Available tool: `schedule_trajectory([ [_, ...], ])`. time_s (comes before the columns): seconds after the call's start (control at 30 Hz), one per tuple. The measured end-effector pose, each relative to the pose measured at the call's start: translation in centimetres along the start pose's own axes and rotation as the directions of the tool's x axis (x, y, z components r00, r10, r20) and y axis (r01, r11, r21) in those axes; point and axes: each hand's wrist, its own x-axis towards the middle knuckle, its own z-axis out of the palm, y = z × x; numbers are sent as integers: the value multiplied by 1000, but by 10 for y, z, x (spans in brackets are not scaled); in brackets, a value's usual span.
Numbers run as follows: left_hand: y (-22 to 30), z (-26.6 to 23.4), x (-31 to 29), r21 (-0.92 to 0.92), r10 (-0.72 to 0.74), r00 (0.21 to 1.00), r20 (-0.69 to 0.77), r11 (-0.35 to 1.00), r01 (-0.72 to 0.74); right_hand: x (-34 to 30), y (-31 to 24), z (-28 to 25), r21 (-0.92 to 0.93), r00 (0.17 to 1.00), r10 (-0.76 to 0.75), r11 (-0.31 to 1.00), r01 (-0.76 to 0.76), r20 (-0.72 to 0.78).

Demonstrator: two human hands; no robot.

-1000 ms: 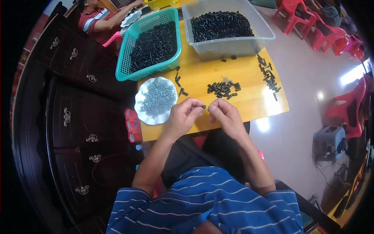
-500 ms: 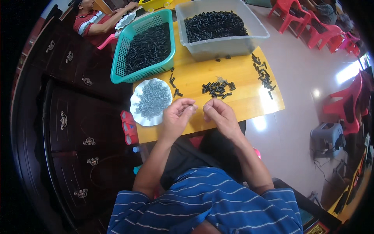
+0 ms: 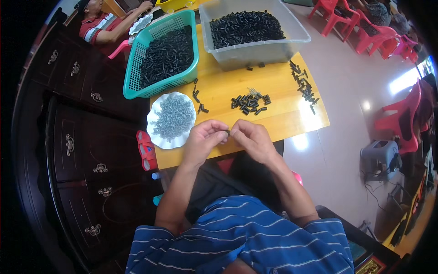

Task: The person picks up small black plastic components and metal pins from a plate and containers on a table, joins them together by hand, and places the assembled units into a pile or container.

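Our left hand (image 3: 203,140) pinches a small, dark, stubby piece (image 3: 227,133) near the front edge of the yellow wooden table (image 3: 219,93). Our right hand (image 3: 253,139) is beside it; we can't tell if it grips anything. That pinch is tiny, so the piece might slip.

- Tubes (image 3: 247,107) are showing glossy plastic.
- Table (image 3: 216,89) is presenting smooth, glossy wood.
- Basket (image 3: 191,73) is showing smooth plastic.
- Tub (image 3: 258,55) is showing matt plastic.
- Handles (image 3: 69,144) are reflecting as metal.
- Shirt (image 3: 200,230) is showing matt cloth.
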Motion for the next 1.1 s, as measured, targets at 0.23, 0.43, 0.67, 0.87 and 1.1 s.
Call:
schedule_trajectory([
  [0.23,-7,-9,-1,-35,-71,997,40,997,72,-1,-5,-3,-111,998,8,994,-2,60],
  [0.43,-9,-9,3,-48,-121,992,37,991,123,-1,-16,-3,-280,995,-100,955,102,20],
  [0.67,-5,-6,2,-194,-104,984,144,972,131,0,-7,-6,-24,999,0,1000,2,53],
  [0.87,-8,15,8,-30,130,989,75,991,-129,3,-2,-1,386,999,20,922,-34,40],
  [1.1,35,23,31,328,228,952,205,901,-286,5,-4,-11,591,998,42,804,-58,40],
])
